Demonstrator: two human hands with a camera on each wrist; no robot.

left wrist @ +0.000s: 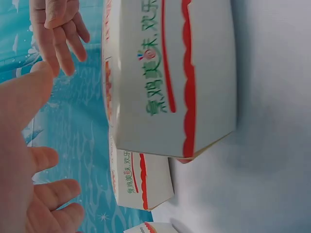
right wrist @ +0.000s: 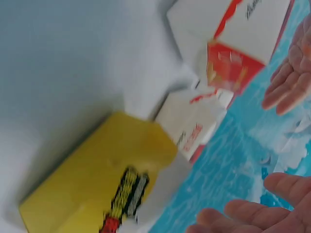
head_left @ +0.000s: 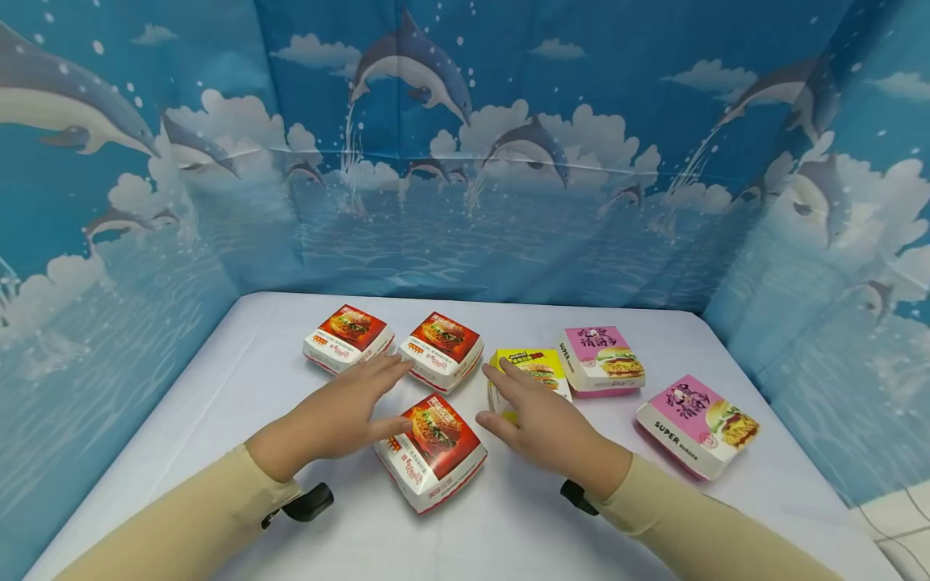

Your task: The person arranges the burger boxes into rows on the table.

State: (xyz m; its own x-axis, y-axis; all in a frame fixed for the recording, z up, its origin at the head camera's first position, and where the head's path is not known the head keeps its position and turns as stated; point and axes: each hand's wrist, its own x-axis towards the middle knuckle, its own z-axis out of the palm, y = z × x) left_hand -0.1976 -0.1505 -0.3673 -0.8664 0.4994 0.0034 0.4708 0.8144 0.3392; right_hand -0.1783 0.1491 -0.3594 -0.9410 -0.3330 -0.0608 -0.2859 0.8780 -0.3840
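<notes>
Soft, even light; blurry right wrist view.

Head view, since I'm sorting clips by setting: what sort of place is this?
Probably a staged recording booth: a sea-and-dolphin backdrop closes off the far side and both flanks of a white tabletop, and six burger boxes are spread out on it.
</notes>
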